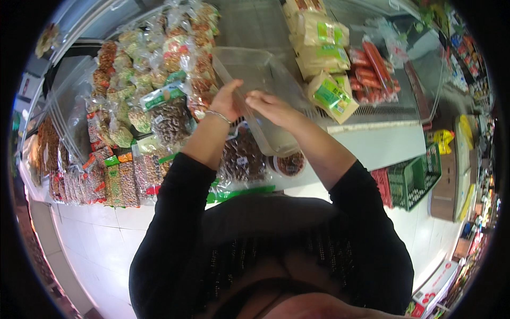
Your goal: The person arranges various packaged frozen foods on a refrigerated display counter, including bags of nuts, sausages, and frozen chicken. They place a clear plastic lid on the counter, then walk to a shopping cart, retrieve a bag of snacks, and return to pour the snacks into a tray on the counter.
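A clear plastic bin (275,133) sits tilted across the front of the display case, with nothing visible inside it. My left hand (229,99), wearing a bracelet, grips its left wall with the thumb up by the rim. Over the bin reaches my right hand (271,105), its fingertips at the inner side of that same wall. Whether those fingers hold the wall or only touch it I cannot tell. Below the bin's left wall lies a bag of dark brown dried food (242,157). A round tub of brown food (289,164) stands by the bin's near end.
Bagged nuts and snacks (135,79) fill the case's left side. Tan pouches with green labels (332,95) and packs of red sausages (370,75) lie right. A metal vent strip (382,113) borders the white counter edge (378,145). Green crates (414,177) stand beyond.
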Demonstrator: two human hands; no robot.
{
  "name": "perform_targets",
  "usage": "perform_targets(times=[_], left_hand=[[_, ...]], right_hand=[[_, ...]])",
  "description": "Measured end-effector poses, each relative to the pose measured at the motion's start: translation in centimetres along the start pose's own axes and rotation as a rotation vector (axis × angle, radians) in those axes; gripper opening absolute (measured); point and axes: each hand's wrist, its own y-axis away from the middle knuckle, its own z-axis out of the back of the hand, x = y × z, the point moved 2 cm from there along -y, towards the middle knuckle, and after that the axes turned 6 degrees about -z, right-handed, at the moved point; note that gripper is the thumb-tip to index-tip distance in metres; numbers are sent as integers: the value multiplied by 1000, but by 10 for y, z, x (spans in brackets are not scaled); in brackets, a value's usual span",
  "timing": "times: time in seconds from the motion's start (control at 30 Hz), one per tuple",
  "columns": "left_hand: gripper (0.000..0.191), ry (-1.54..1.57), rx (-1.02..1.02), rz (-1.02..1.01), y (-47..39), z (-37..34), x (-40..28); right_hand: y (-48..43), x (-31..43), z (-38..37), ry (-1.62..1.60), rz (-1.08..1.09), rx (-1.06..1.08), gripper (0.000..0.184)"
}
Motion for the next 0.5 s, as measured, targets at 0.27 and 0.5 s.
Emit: perform_targets(times=[0.27, 0.5], left_hand=[[101, -124, -158, 119, -3, 9, 9], [100, -59, -284, 29, -41, 15, 25]], right_hand=[[121, -131, 91, 116, 242, -809, 20], [158, -185, 54, -80, -1, -845, 42]])
